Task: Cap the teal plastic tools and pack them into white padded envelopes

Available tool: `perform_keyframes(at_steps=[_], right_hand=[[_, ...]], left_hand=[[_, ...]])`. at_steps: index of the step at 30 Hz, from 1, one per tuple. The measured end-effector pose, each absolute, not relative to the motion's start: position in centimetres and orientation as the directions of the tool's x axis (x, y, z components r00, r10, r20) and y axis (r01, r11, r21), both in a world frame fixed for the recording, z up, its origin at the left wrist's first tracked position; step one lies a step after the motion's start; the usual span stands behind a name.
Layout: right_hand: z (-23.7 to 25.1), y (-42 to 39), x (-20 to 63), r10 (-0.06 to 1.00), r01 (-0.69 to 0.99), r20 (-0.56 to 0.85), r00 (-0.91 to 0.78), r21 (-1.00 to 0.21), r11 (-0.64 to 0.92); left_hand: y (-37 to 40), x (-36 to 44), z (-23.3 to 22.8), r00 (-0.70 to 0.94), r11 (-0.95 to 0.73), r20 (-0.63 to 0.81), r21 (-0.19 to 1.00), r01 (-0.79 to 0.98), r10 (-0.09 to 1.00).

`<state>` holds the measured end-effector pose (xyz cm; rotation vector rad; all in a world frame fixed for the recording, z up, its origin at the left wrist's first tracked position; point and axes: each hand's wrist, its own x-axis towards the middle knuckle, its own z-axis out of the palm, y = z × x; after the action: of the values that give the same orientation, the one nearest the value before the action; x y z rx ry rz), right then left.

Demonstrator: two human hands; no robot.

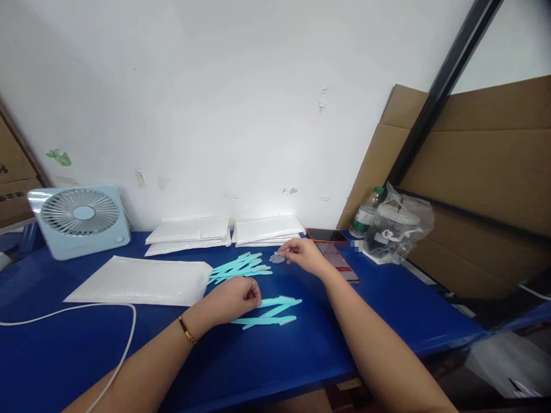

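My left hand (236, 299) is closed, with thumb and fingers pinched on the handle end of a turquoise eyebrow razor (282, 301). Beside and below it, more turquoise razors (269, 321) lie crossed on the blue table. Just beyond that hand is a larger heap of the same razors (241, 267). My right hand (303, 255) reaches to a small pile of thin, greyish see-through pieces (276, 259). Its thumb and forefinger pinch one small piece at the edge of that pile; the exact shape of this piece is hard to make out.
A white padded envelope (146, 281) lies left of the razors, with stacked envelopes (189, 230) against the wall. A light-blue fan (84, 221) and white cable (129, 332) are at left. Phones (338, 261), a bottle (365, 215) and a bagged container (394, 232) stand right.
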<state>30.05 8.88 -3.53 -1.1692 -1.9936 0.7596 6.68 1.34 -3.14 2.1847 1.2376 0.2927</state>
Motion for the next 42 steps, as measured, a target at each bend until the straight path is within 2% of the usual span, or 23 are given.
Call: perform_keyframes(at_steps=[3,10,23,27,30,32,34,36,39,42], right_hand=[[-3.4,8.9,30.1,0.903,0.313,0.28,-0.326,-0.869,0.382],[-2.0,7.7,30.0,0.873,0.12,0.312,-0.376,-0.918,0.379],[-2.1,7.3,29.4,0.86,0.177,0.226,-0.457,-0.925,0.337],[-2.8,7.4,28.3,0.848,0.16,0.219,-0.483,-0.93,0.331],[-3.3,8.2,28.8,0.855,0.286,0.294,-0.427,-0.853,0.436],[-3.7,9.0,29.6,0.851,0.461,0.373,-0.37,-0.721,0.517],[-4.3,9.7,30.3,0.842,0.612,0.408,-0.354,-0.58,0.538],[-4.9,10.3,30.5,0.845,0.691,0.383,-0.374,-0.492,0.529],[-5.5,10.5,30.1,0.855,0.739,0.323,-0.406,-0.435,0.515],[-5.5,10.3,29.6,0.876,0.762,0.271,-0.4,-0.433,0.482]], left_hand=[[2.1,6.2,-3.5,0.511,-0.338,-0.08,0.662,0.67,0.856],[3.2,4.7,-3.6,0.447,-0.178,-0.092,0.832,0.526,0.89],[3.3,4.3,-3.1,0.433,-0.165,-0.072,0.86,0.484,0.898],[3.9,4.1,-3.7,0.402,-0.208,-0.038,0.81,0.549,0.915],[4.4,3.6,-3.7,0.275,-0.266,0.089,0.641,0.72,0.957],[4.4,3.4,-3.4,0.216,-0.297,0.211,0.528,0.795,0.953],[4.0,3.5,-3.1,0.252,-0.354,0.262,0.494,0.794,0.932],[3.4,4.0,-2.9,0.388,-0.444,0.219,0.513,0.734,0.895],[2.3,5.1,-3.0,0.573,-0.53,0.102,0.535,0.658,0.813],[1.7,6.0,-3.3,0.594,-0.525,0.025,0.499,0.69,0.804]])
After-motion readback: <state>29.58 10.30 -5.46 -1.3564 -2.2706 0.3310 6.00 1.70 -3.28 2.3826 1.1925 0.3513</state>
